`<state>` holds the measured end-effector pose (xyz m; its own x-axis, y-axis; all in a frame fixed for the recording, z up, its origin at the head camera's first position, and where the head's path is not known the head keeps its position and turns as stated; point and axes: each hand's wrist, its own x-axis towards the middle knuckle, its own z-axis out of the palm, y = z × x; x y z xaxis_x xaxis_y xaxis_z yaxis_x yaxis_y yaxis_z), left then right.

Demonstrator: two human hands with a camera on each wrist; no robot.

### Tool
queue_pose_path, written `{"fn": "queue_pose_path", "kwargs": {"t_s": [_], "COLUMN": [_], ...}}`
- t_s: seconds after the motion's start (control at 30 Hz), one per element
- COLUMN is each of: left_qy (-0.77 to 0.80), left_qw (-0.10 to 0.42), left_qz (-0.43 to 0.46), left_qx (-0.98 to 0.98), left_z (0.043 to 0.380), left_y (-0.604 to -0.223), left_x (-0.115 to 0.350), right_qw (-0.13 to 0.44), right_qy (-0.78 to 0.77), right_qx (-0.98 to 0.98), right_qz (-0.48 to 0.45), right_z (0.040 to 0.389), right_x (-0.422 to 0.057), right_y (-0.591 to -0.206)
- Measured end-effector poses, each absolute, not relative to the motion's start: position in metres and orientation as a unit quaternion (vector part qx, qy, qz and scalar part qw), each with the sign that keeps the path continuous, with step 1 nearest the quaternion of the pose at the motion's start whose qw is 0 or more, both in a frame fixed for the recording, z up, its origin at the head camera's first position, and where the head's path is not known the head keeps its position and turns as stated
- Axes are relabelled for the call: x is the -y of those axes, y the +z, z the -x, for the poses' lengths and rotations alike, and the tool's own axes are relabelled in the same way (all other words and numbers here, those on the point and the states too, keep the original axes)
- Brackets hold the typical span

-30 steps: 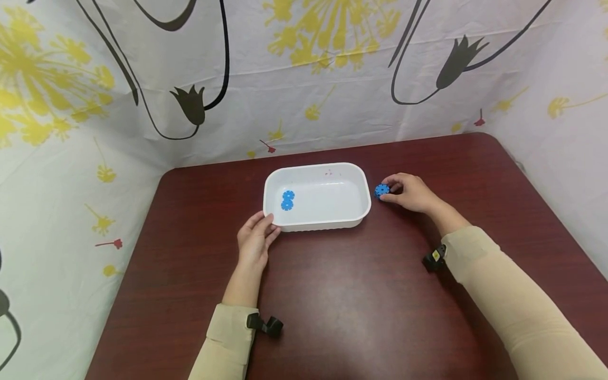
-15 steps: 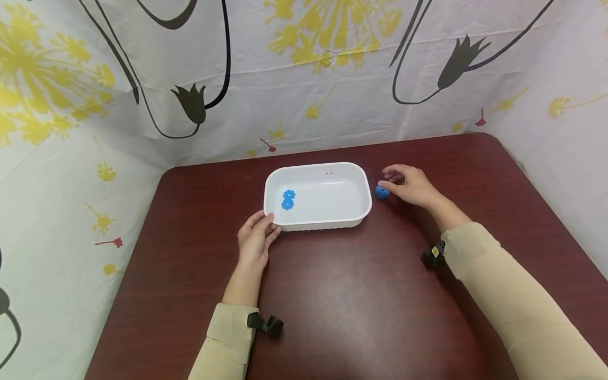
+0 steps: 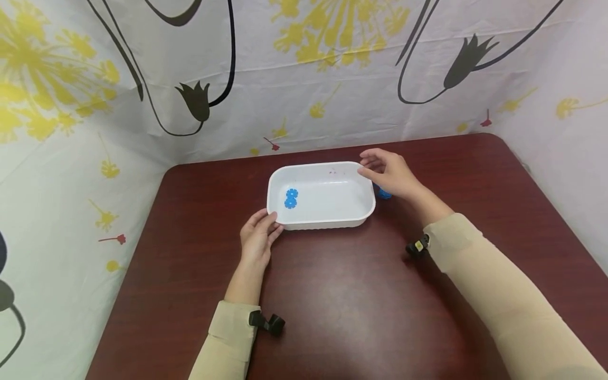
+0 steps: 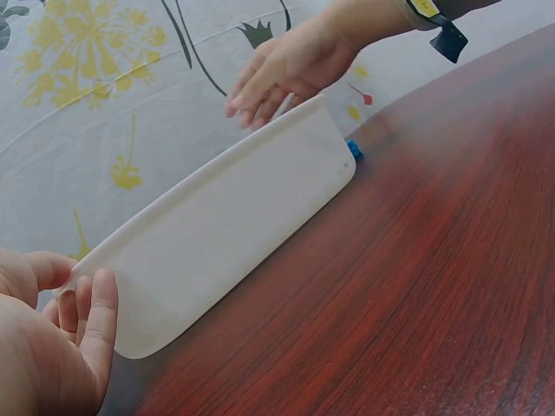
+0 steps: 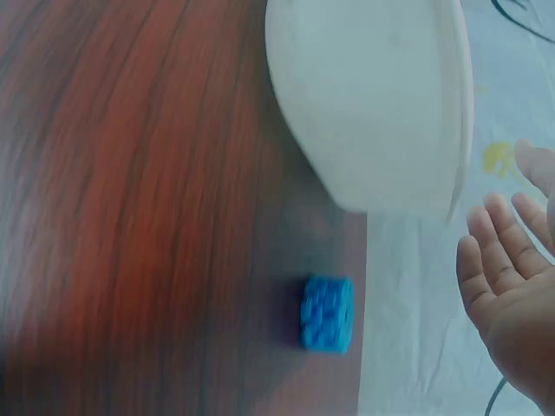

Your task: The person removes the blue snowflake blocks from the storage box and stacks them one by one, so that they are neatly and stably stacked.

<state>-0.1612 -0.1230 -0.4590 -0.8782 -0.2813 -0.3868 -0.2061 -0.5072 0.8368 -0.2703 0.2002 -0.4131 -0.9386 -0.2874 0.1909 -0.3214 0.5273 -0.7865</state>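
A white plastic tray (image 3: 323, 224) stands on the table. My left hand (image 3: 257, 238) pinches its near left corner, thumb over the rim and fingers outside. Two blue notched discs (image 3: 291, 198) lie side by side inside the tray, at its left end. Just right of the tray, a stack of blue notched discs (image 5: 327, 314) stands on the table; in the head view my right hand partly hides it. My right hand (image 3: 390, 171) is raised over the tray's far right corner, fingers loosely bent, holding nothing.
The dark red-brown wooden table (image 3: 332, 295) reaches back to a white cloth (image 3: 266, 105) printed with yellow and grey flowers. Cloth also hangs at the left and right sides. Each wrist wears a small black camera (image 3: 273, 323).
My right hand has let go of the blue disc stack, risen and moved left over the tray's right corner. The stack stays on the table. My left hand keeps its hold on the tray.
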Motion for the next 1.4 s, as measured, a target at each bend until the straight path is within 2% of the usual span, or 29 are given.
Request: {"fn": "queue_pose_path", "kwargs": {"t_s": [0.3, 0.73, 1.4], "left_qy": [-0.833, -0.831, -0.829], "left_qw": [0.023, 0.026, 0.026], "left_qz": [-0.246, -0.246, -0.247], "left_qx": [0.495, 0.499, 0.502], "left_z": [0.161, 0.160, 0.160], "left_y": [-0.459, -0.460, -0.460], "left_x": [0.122, 0.122, 0.123], "right_qw": [0.043, -0.014, -0.040], "right_qy": [0.478, 0.485, 0.461], "right_qx": [0.851, 0.844, 0.844], "right_qz": [-0.213, -0.229, -0.272], "right_z": [0.268, 0.264, 0.266], "right_x": [-0.160, -0.111, -0.070], "right_y": [-0.418, -0.430, -0.437]}}
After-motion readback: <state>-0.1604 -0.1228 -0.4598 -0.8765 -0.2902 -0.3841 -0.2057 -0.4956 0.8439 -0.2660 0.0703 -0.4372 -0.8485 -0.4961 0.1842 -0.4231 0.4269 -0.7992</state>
